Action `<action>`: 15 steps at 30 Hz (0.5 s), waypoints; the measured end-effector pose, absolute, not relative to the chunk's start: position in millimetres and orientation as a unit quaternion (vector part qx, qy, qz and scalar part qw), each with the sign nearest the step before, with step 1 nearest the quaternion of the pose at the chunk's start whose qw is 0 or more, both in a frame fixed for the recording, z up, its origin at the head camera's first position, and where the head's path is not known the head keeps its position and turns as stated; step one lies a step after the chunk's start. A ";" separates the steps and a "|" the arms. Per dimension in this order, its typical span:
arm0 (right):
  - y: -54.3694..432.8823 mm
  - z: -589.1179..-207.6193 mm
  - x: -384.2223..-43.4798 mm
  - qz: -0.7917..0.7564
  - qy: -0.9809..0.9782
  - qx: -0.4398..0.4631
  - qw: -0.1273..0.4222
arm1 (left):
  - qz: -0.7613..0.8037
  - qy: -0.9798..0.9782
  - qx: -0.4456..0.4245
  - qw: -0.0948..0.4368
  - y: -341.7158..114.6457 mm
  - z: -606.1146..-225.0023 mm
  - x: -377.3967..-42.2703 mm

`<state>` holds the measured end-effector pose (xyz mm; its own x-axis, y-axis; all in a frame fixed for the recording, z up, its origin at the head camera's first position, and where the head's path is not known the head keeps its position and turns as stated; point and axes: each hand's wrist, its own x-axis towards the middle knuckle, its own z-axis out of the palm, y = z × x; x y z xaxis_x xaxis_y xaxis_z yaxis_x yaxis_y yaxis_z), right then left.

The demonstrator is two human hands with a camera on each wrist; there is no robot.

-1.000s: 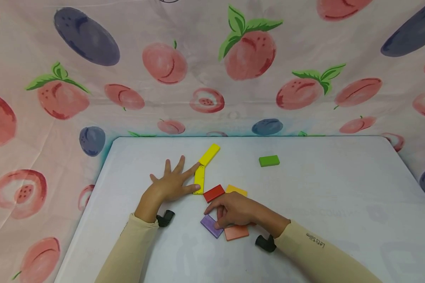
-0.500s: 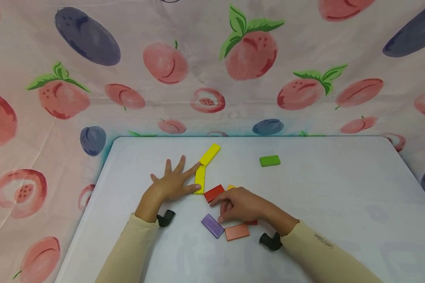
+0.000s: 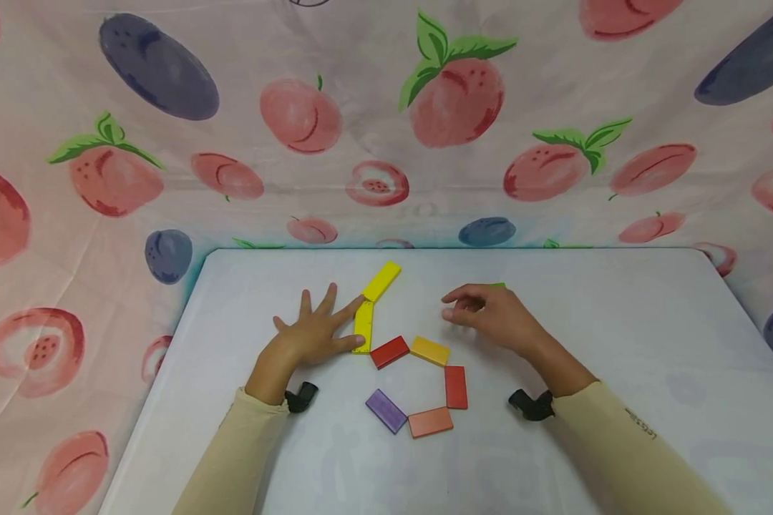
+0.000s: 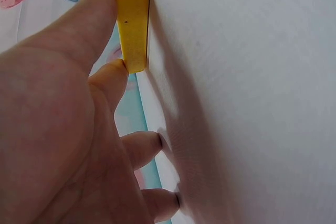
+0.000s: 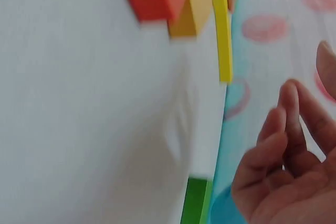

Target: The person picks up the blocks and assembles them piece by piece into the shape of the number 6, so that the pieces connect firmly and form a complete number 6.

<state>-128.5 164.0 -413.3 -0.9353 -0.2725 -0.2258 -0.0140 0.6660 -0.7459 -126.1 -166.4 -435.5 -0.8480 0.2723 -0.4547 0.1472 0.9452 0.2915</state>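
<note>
My left hand [image 3: 308, 339] is spread flat with straight fingers. Its thumb and index fingertip touch the near yellow block [image 3: 363, 327], whose side also shows in the left wrist view as a yellow block [image 4: 132, 24]. Touching that block's far end is a second yellow block [image 3: 382, 282]. In the air at the right, my right hand [image 3: 499, 315] has loosely bent fingers and holds nothing. It hides most of the green block [image 3: 499, 285] in the head view; the right wrist view shows this green block [image 5: 197, 200] on the table, apart from the hand.
Between the hands lies a curved row: a red block [image 3: 390, 352], an orange-yellow block [image 3: 430, 351], another red block [image 3: 455, 387], a salmon block [image 3: 431, 423] and a purple block [image 3: 386, 411]. All rest on the white table [image 3: 618, 458], before a fruit-print cloth [image 3: 425, 179].
My right hand has left the purple block and moved up and right, over near the green block. The left hand and the blocks have stayed in place.
</note>
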 end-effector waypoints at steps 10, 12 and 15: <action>208.0 -419.7 -154.1 -0.379 0.920 -0.019 0.103 | 0.122 0.953 0.111 0.253 -166.3 -434.7 -126.1; 213.7 -422.7 -158.3 -0.373 0.922 -0.009 0.105 | 0.122 0.953 0.110 0.253 -166.1 -434.8 -126.0; 219.9 -426.1 -163.5 -0.369 0.923 0.004 0.113 | 0.124 0.953 0.110 0.254 -165.8 -434.9 -126.0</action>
<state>-163.5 219.9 -426.1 -0.9745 -0.0758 -0.2111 0.0907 0.7277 -0.6798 -126.0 -165.8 -434.9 -0.8470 0.2719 -0.4568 0.1458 0.9452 0.2922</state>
